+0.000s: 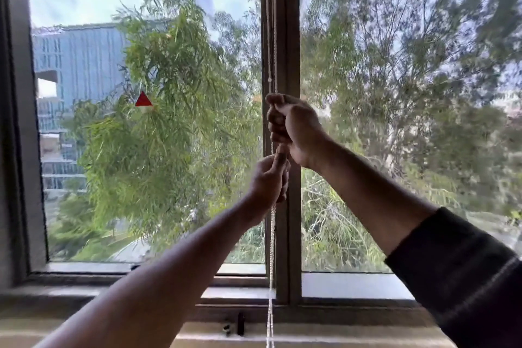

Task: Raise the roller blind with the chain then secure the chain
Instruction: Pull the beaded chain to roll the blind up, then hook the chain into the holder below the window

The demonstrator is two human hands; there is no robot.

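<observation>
White beaded chain (272, 234) hangs along the window's centre post (288, 37). I see my left hand (268, 178) pinching it, and my right hand (293, 127) just above fisted around it, apparently tight; the blind is out of view.

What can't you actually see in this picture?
Head view:
- The blind itself: cut off by the top edge.
- Where the chain ends: cut off by the bottom edge.
- The chain inside the right hand and left hand: hidden by closed fingers.
- The small dark fitting on the sill: too small to identify.
</observation>
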